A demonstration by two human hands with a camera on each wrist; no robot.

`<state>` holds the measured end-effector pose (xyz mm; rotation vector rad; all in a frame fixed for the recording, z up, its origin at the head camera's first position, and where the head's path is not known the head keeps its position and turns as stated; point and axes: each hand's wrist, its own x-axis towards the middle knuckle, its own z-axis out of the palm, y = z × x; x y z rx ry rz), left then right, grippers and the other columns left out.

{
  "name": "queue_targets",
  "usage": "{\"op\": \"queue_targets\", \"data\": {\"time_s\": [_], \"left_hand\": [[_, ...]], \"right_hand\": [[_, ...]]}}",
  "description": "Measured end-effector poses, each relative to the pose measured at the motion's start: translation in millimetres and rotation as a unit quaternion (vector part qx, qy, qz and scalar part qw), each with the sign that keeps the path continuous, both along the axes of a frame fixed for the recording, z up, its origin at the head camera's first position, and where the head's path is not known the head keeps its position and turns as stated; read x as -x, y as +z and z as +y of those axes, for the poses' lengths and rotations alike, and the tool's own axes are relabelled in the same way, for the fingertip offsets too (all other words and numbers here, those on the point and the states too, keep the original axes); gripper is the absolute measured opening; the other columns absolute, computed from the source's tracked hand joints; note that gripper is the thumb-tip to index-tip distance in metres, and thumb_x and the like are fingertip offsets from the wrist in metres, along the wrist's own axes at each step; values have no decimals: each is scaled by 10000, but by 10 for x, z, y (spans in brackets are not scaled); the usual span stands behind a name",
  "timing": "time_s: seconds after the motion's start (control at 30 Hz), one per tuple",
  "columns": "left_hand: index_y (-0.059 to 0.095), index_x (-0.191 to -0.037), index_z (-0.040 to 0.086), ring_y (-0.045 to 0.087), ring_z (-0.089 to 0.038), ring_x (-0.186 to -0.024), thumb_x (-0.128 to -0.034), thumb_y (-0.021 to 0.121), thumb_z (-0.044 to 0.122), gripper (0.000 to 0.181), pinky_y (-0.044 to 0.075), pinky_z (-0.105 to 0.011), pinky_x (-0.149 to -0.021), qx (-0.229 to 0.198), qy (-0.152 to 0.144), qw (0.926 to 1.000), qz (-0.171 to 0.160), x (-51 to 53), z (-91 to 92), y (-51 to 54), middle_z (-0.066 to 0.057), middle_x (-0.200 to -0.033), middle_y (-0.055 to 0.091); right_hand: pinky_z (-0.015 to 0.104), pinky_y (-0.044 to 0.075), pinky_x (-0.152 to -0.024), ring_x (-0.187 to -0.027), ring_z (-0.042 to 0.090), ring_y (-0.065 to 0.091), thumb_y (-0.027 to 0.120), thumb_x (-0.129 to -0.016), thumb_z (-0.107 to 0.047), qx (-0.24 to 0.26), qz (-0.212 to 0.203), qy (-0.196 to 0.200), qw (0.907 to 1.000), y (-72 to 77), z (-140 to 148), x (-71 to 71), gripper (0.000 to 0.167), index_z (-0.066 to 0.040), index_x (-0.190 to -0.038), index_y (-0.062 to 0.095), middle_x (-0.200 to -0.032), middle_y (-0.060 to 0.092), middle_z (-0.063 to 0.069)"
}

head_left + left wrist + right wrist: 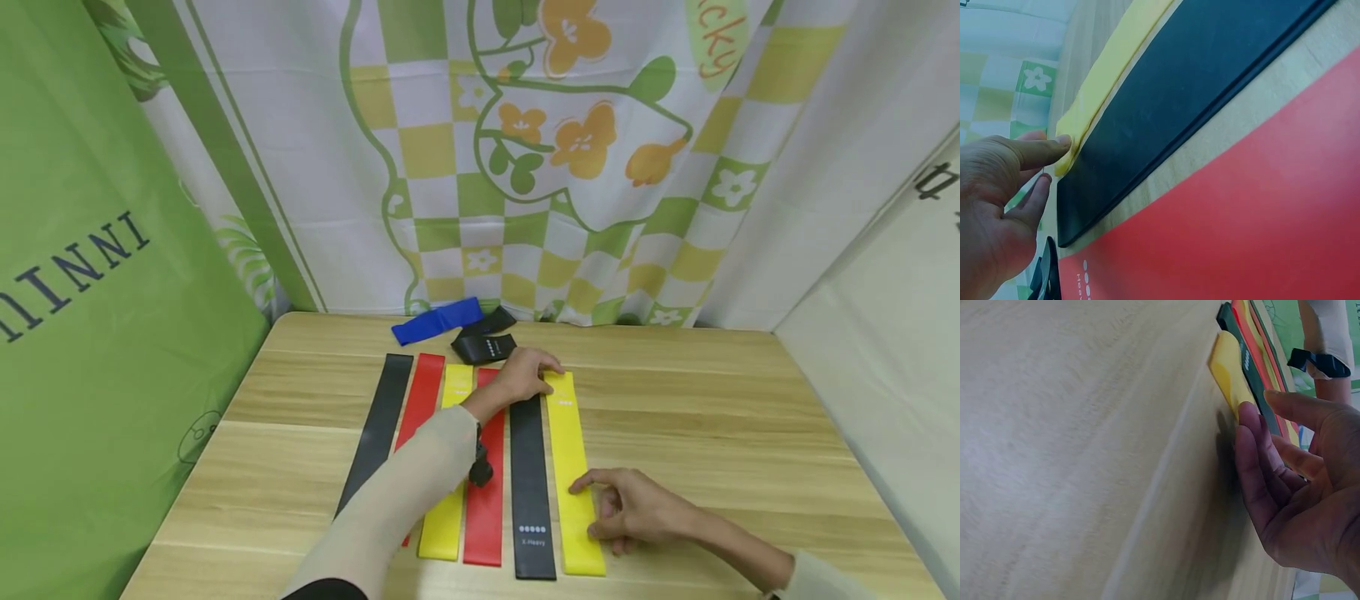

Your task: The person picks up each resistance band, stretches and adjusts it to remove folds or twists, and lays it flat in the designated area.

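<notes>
Left hand (522,375) pinches yellow band (567,458) at 12 o'clock; half-curled right hand (636,505) touches 4 o'clock, hold unclear — aligning, seemingly; next calls for flattening.

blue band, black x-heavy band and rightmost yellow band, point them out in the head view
Blue band (437,322), head view: middle of the strip.
Black X-Heavy band (531,479), head view: near mid-length, above its print.
Rightmost yellow band (567,450), head view: near mid-length.
</notes>
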<state>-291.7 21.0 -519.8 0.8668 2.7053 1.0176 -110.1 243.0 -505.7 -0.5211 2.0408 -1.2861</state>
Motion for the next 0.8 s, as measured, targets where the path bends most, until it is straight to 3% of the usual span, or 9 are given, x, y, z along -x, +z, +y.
{"op": "queue_targets", "data": {"time_s": [0.2,0.4,0.63,0.8], "left_hand": [[796,-1216,80,722,-278,-1174,-886,841,4,342,589,-327,-977,-479,-84,9987,-181,26,-95,84,-86,-1294,752],[747,-1306,42,677,-329,-1264,-961,762,49,345,562,-371,-1054,-1053,-113,9933,-469,66,-264,158,-103,-1364,713],[718,-1345,29,682,-359,-1241,-981,769,93,373,569,-472,-1041,-1293,-12,9911,-322,89,-536,207,-147,-1360,701],[684,-1376,-2,673,-387,-1228,-981,774,106,420,573,-473,-1027,-1489,23,9885,-269,89,-738,214,-232,-1358,675]], "right_hand": [[239,542,-494,-565,146,653,780,-969,-129,-79,320,96,9994,69,6,132,407,57,-1309,654,-750,713,87],[305,595,-565,-668,176,672,757,-986,-125,-182,805,-72,9966,105,22,349,387,78,-1300,655,-856,713,64],[341,611,-612,-797,259,695,697,-1014,-52,4,1188,-362,9923,119,-14,644,315,102,-1286,650,-969,725,126],[332,614,-658,-838,193,683,717,-1009,-70,66,1657,-538,9847,123,-93,814,297,98,-1250,675,-985,730,120]]}}
